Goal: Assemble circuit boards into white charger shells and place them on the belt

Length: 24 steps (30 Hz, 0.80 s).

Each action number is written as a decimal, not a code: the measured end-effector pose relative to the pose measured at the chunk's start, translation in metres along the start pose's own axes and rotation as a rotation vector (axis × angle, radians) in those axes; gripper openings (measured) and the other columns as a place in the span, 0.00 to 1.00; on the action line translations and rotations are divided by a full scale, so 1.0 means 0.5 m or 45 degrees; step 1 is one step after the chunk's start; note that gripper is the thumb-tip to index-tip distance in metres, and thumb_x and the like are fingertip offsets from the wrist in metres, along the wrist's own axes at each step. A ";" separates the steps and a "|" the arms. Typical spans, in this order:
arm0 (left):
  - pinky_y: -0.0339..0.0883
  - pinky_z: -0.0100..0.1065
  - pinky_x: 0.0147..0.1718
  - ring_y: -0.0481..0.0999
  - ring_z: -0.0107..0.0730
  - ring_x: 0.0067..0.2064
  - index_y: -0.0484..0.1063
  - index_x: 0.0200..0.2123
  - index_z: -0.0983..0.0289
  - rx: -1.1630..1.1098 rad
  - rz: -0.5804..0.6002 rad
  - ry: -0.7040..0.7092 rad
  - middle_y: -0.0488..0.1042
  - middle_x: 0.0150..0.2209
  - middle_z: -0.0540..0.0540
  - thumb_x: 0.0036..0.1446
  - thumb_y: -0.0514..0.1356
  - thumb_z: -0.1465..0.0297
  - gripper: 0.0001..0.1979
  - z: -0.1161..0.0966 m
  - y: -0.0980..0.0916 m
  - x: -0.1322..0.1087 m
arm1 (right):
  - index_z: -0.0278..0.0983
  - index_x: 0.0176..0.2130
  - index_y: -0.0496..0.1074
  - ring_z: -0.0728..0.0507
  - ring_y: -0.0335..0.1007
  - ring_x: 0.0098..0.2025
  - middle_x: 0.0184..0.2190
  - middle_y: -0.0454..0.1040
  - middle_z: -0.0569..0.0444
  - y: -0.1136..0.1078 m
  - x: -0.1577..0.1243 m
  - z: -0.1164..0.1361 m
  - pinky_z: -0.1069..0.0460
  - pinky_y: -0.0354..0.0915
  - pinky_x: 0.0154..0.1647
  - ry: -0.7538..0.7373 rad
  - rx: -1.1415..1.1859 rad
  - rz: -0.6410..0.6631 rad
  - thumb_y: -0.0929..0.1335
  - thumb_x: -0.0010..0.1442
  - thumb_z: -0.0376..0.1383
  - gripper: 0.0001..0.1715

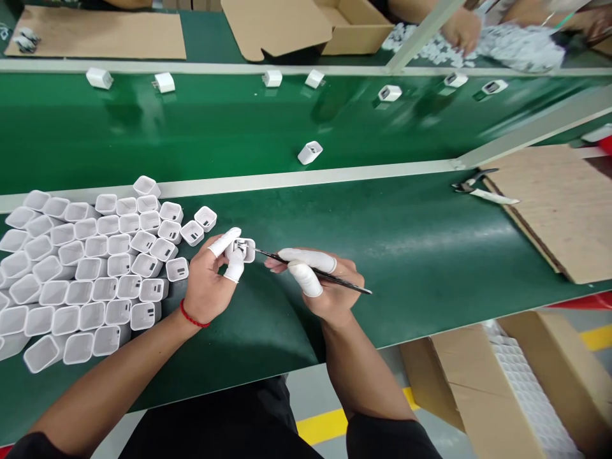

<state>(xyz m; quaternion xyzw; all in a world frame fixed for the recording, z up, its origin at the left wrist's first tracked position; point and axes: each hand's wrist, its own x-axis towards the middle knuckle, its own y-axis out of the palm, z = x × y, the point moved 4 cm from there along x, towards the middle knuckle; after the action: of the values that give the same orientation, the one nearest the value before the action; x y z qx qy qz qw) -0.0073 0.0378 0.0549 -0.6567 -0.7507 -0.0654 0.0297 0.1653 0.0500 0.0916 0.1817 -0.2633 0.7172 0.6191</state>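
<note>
My left hand (215, 274), with white finger cots and a red bracelet, pinches a small white charger housing (249, 250) just above the green bench. The housing's open end faces right, and small parts show inside it, too fine to make out. My right hand (325, 280), also in white finger cots, grips thin black tweezers (329, 276) like a pen. Their tip reaches the housing's opening. Left of my hands stand many more white housings (90, 261), packed in rows with open ends up; several show dark slots inside.
Behind the bench runs a green conveyor belt (215, 127) carrying several white chargers (310, 152). Cutting pliers (482, 188) lie by a wooden board (559, 210) at right. A cardboard box (478, 382) sits below. Across the belt, a co-worker's hand (461, 30) touches small white parts.
</note>
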 end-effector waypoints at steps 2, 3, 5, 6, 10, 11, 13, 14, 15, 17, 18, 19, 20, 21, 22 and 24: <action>0.77 0.35 0.43 0.77 0.37 0.44 0.72 0.52 0.65 0.013 -0.018 0.016 0.72 0.49 0.60 0.61 0.60 0.67 0.16 0.002 -0.004 0.002 | 0.39 0.44 0.77 0.41 0.78 0.31 0.34 0.79 0.53 0.001 0.002 0.003 0.48 0.78 0.31 -0.017 -0.058 0.014 0.69 0.62 0.29 0.11; 0.77 0.36 0.45 0.77 0.37 0.45 0.72 0.52 0.64 0.026 -0.016 0.040 0.71 0.50 0.60 0.62 0.60 0.68 0.16 0.002 -0.004 0.002 | 0.39 0.44 0.77 0.42 0.78 0.31 0.33 0.79 0.53 0.002 0.002 0.005 0.49 0.77 0.31 -0.046 -0.113 0.029 0.69 0.62 0.28 0.11; 0.75 0.37 0.47 0.77 0.38 0.47 0.72 0.52 0.63 0.077 -0.008 0.114 0.71 0.50 0.58 0.62 0.60 0.69 0.15 0.000 -0.005 0.002 | 0.39 0.45 0.76 0.42 0.78 0.31 0.32 0.79 0.53 0.006 0.003 0.012 0.49 0.76 0.31 -0.134 -0.214 0.065 0.70 0.61 0.27 0.13; 0.75 0.38 0.48 0.76 0.38 0.47 0.72 0.52 0.62 0.106 -0.009 0.157 0.70 0.50 0.58 0.62 0.59 0.69 0.15 -0.001 -0.006 0.002 | 0.39 0.46 0.76 0.43 0.78 0.31 0.32 0.79 0.52 0.008 0.002 0.015 0.49 0.76 0.31 -0.183 -0.258 0.077 0.70 0.60 0.26 0.15; 0.76 0.40 0.48 0.75 0.39 0.48 0.72 0.53 0.61 0.083 0.013 0.256 0.69 0.52 0.59 0.62 0.59 0.71 0.15 -0.002 -0.007 0.000 | 0.37 0.49 0.73 0.43 0.77 0.32 0.35 0.78 0.50 0.017 -0.008 0.020 0.49 0.75 0.31 -0.311 -0.391 0.161 0.70 0.60 0.25 0.18; 0.76 0.40 0.48 0.75 0.39 0.48 0.72 0.53 0.60 0.049 0.030 0.258 0.69 0.52 0.59 0.62 0.59 0.71 0.16 -0.003 -0.007 0.000 | 0.37 0.51 0.72 0.42 0.77 0.32 0.36 0.78 0.49 0.018 -0.011 0.020 0.49 0.75 0.31 -0.329 -0.412 0.192 0.70 0.60 0.25 0.19; 0.75 0.39 0.49 0.75 0.38 0.49 0.72 0.53 0.59 0.012 0.063 0.250 0.69 0.53 0.58 0.62 0.59 0.73 0.16 -0.004 -0.006 0.000 | 0.35 0.53 0.70 0.42 0.76 0.34 0.38 0.77 0.47 0.021 -0.017 0.017 0.47 0.75 0.33 -0.368 -0.446 0.248 0.69 0.61 0.25 0.21; 0.75 0.39 0.50 0.75 0.38 0.49 0.72 0.53 0.59 0.011 0.075 0.246 0.69 0.53 0.58 0.62 0.59 0.74 0.17 -0.005 -0.006 -0.001 | 0.35 0.54 0.69 0.41 0.76 0.35 0.38 0.77 0.46 0.022 -0.020 0.016 0.47 0.75 0.34 -0.390 -0.463 0.268 0.68 0.62 0.26 0.21; 0.75 0.39 0.50 0.75 0.37 0.50 0.72 0.54 0.58 0.016 0.086 0.241 0.69 0.54 0.57 0.62 0.59 0.75 0.17 -0.005 -0.005 -0.002 | 0.33 0.54 0.68 0.41 0.76 0.36 0.39 0.77 0.44 0.023 -0.022 0.015 0.46 0.75 0.35 -0.410 -0.477 0.283 0.68 0.62 0.26 0.21; 0.74 0.38 0.51 0.74 0.37 0.51 0.72 0.55 0.58 0.040 0.096 0.241 0.69 0.55 0.57 0.62 0.58 0.76 0.18 -0.005 -0.006 -0.004 | 0.31 0.54 0.67 0.40 0.76 0.38 0.39 0.76 0.42 0.026 -0.025 0.014 0.46 0.75 0.37 -0.433 -0.497 0.315 0.67 0.63 0.27 0.19; 0.74 0.38 0.51 0.74 0.38 0.51 0.72 0.55 0.58 0.055 0.091 0.251 0.69 0.55 0.57 0.62 0.58 0.76 0.19 -0.004 -0.007 -0.006 | 0.31 0.53 0.67 0.40 0.76 0.39 0.39 0.76 0.42 0.027 -0.025 0.015 0.46 0.75 0.36 -0.438 -0.509 0.331 0.66 0.63 0.27 0.18; 0.75 0.38 0.50 0.74 0.38 0.52 0.72 0.55 0.58 0.072 0.080 0.268 0.70 0.55 0.57 0.62 0.58 0.76 0.19 -0.004 -0.008 -0.007 | 0.30 0.53 0.67 0.40 0.75 0.39 0.39 0.76 0.41 0.030 -0.025 0.016 0.46 0.75 0.36 -0.444 -0.532 0.346 0.65 0.64 0.28 0.17; 0.75 0.37 0.50 0.74 0.38 0.52 0.72 0.55 0.57 0.093 0.065 0.288 0.70 0.56 0.57 0.62 0.58 0.76 0.19 -0.003 -0.009 -0.009 | 0.30 0.52 0.67 0.40 0.75 0.39 0.39 0.76 0.41 0.033 -0.024 0.019 0.46 0.76 0.36 -0.456 -0.568 0.363 0.64 0.65 0.28 0.15; 0.75 0.37 0.50 0.74 0.38 0.52 0.72 0.55 0.57 0.123 0.053 0.307 0.70 0.56 0.57 0.62 0.59 0.77 0.20 -0.002 -0.011 -0.010 | 0.29 0.51 0.67 0.40 0.75 0.38 0.39 0.76 0.40 0.036 -0.023 0.023 0.46 0.76 0.36 -0.479 -0.616 0.381 0.63 0.65 0.28 0.14; 0.74 0.38 0.51 0.74 0.38 0.52 0.72 0.55 0.57 0.158 0.043 0.321 0.70 0.56 0.57 0.62 0.59 0.77 0.20 -0.002 -0.012 -0.011 | 0.29 0.49 0.67 0.40 0.75 0.38 0.39 0.76 0.39 0.040 -0.022 0.028 0.46 0.76 0.35 -0.512 -0.672 0.400 0.62 0.65 0.28 0.12; 0.73 0.39 0.52 0.74 0.40 0.53 0.72 0.55 0.57 0.233 0.043 0.324 0.70 0.56 0.57 0.62 0.59 0.76 0.19 0.000 -0.012 -0.013 | 0.30 0.45 0.67 0.40 0.75 0.35 0.37 0.76 0.39 0.047 -0.022 0.038 0.47 0.75 0.32 -0.592 -0.774 0.435 0.60 0.65 0.27 0.10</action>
<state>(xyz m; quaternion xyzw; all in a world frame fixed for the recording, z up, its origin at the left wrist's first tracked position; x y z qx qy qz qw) -0.0122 0.0308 0.0539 -0.6504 -0.7324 -0.0789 0.1853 0.1427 0.0278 0.0967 0.1013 -0.6221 0.6392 0.4407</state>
